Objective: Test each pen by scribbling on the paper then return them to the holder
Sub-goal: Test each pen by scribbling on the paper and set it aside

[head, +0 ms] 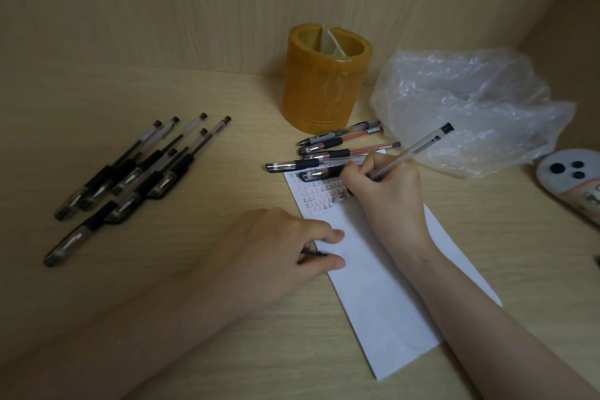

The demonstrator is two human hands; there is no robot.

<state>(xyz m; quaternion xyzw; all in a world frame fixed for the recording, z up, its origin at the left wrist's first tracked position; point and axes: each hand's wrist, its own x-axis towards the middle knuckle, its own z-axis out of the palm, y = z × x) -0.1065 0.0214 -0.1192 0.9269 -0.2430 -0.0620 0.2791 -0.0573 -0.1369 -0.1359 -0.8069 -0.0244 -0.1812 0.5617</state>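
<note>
Desk bears one holder, one paper, one bag.

Dim, warm frame with a yellowish cast and low contrast. The source isn't visible, and the right side reads brighter than the left. The paper is the brightest surface; the plastic bag shows small specular glints. The left forearm sits in deep shade and the bottom-left corner goes near black. Shadows are soft-edged, with a faint one under the right hand. The pens at left are soft and smeary. Marks on the paper resolve as rows but are noisy. The small dark item pinched by the left hand is lost in murk. Wide-angle distortion bends the back edge of the desk and stretches the corners.
</note>
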